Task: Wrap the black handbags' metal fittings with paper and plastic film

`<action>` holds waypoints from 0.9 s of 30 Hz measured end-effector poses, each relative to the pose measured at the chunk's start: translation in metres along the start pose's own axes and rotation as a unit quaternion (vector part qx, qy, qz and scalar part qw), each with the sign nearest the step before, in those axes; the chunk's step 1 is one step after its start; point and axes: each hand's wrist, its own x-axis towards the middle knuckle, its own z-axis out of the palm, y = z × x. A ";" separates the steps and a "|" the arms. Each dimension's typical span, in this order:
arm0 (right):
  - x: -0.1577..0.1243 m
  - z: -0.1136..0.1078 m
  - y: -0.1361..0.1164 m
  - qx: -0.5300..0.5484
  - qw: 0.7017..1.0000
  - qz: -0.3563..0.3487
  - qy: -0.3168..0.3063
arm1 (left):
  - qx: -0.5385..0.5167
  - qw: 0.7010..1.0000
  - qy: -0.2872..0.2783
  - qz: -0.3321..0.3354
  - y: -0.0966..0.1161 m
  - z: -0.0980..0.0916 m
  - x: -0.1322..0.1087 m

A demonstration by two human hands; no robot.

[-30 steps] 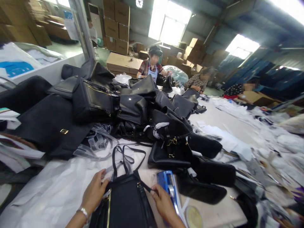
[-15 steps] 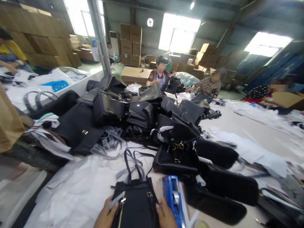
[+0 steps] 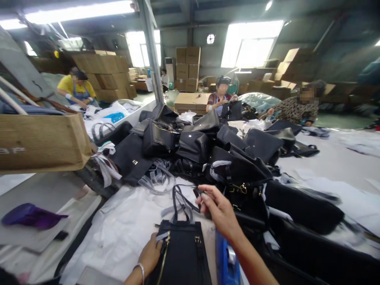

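Observation:
A small black bag (image 3: 184, 253) with a gold zipper and a gold buckle lies flat on the table before me. My left hand (image 3: 151, 253) is closed on its left edge, beside the zipper and a pale wrapped strip. My right hand (image 3: 215, 206) is raised over the bag's upper right, fingers pinched on a thin black strap (image 3: 196, 194). The strap loops from the top of the bag, next to the upright handles (image 3: 175, 206). Below my right forearm stands a blue tape dispenser (image 3: 223, 259), partly hidden by it.
A heap of black bags (image 3: 192, 144) fills the middle of the table. More black bags (image 3: 320, 245) lie to the right. White wrapping sheets (image 3: 118, 229) spread at left, near a brown box (image 3: 41, 142). Several co-workers sit around, one in a yellow top (image 3: 63, 85).
My right hand has left the bag's right edge and moved up to the strap. My left hand stays on the left edge. The view has turned left.

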 end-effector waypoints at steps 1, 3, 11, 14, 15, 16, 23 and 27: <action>0.010 -0.001 -0.012 0.016 0.999 -0.032 0.018 | -0.003 1.000 0.001 -0.001 0.002 -0.001 -0.001; 0.028 -0.001 -0.025 0.042 0.994 -0.086 0.060 | -0.017 1.000 -0.005 0.009 0.003 -0.005 -0.004; 0.030 0.042 0.079 0.153 0.959 0.236 0.021 | -0.204 0.976 0.064 -0.050 -0.046 -0.057 -0.005; 0.000 0.063 0.118 0.195 0.907 0.373 -0.022 | -0.166 0.977 0.115 -0.064 -0.078 -0.077 -0.002; -0.010 0.068 0.127 0.209 0.895 0.392 -0.028 | -0.152 0.978 0.126 -0.067 -0.087 -0.082 -0.002; -0.019 0.073 0.134 0.219 0.888 0.403 -0.029 | -0.136 0.979 0.135 -0.066 -0.093 -0.085 -0.002; -0.038 0.063 0.184 0.027 0.944 0.322 0.068 | -0.028 0.985 0.171 0.025 -0.099 -0.076 -0.003; -0.038 0.041 0.197 -0.285 0.933 0.220 0.022 | 0.091 0.979 0.138 0.117 -0.089 -0.072 0.003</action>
